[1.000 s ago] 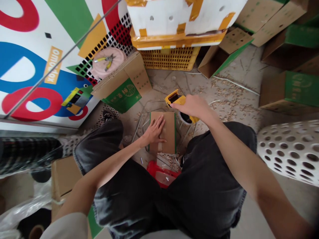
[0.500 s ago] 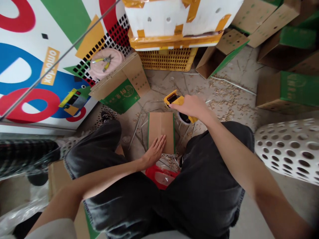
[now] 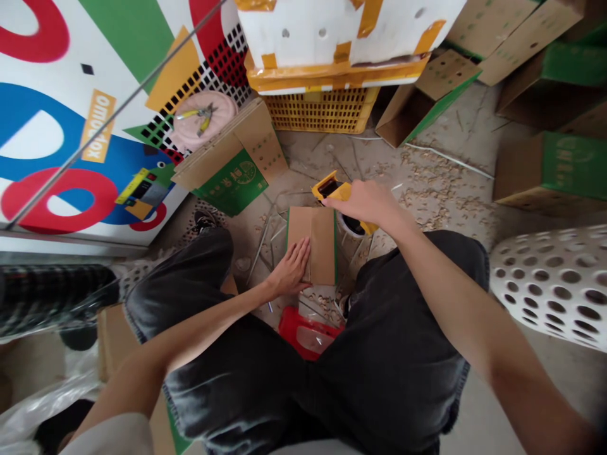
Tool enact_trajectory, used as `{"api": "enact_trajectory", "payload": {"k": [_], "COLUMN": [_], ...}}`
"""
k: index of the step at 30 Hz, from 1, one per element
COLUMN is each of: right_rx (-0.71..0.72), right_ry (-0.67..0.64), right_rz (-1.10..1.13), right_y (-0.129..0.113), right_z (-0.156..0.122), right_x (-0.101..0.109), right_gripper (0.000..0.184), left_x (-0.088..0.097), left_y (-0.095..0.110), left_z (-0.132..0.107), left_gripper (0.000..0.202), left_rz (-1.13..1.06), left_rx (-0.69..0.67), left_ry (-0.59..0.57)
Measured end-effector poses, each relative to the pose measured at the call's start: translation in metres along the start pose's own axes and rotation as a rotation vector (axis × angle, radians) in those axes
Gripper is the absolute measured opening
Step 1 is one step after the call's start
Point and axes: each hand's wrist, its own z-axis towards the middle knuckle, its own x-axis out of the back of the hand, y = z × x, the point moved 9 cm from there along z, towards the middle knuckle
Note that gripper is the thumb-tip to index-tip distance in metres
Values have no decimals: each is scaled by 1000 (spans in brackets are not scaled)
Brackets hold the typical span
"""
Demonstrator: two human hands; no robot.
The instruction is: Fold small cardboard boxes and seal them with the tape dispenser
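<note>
A small brown cardboard box (image 3: 318, 240) with green edges lies on the floor between my knees. My left hand (image 3: 289, 270) rests flat on its near left part, fingers stretched out. My right hand (image 3: 363, 201) is closed round a yellow tape dispenser (image 3: 332, 188) just beyond the box's far right corner. A roll of tape (image 3: 349, 224) shows under the hand. A red plastic stool (image 3: 306, 330) sits under me.
Folded green-and-brown cartons (image 3: 232, 161) lean against a colourful wall at left. A yellow crate (image 3: 320, 110) with a taped white foam box (image 3: 341, 31) stands ahead. More cartons (image 3: 550, 167) lie at right. A white perforated basket (image 3: 550, 284) is by my right knee. Debris covers the floor.
My left hand slid back toward me along the box top, then forward again to its near left part. The right hand with the dispenser has stayed in place.
</note>
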Motion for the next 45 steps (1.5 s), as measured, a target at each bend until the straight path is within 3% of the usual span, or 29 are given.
{"api": "enact_trajectory", "payload": {"k": [4,10,16,23,27,31,36,45], "right_rx": [9,-2,1,-4,6,8,3,-14], "right_ry": [15,24,28,32,26,26,29,11], "right_rz": [-1,0,3,-8,-14,-5,-15,-35], "right_y": [0,1,0,-2,-4,-4,0,2], "right_z": [0,-1,-3,-5,-8,-7,-5,-5], "right_x": [1,2,4,7,9,8,6,5], "right_gripper": [90,88,88,87,87,88,90,92], "left_x": [13,41,53,77,86,82,83,97], "left_y": [-7,-32,-43,-61,-60,-62,-67,-83], "left_z": [6,22,33,46,53,58,64,72], "left_gripper": [93,64,40,49,78,97,88,59], "left_rz": [-29,-97,-134,-90,-69,-69,-88,-178], "left_rx": [12,119,191,250,207,261,326,274], "left_ry": [49,214,306,305,288,320,409,459]}}
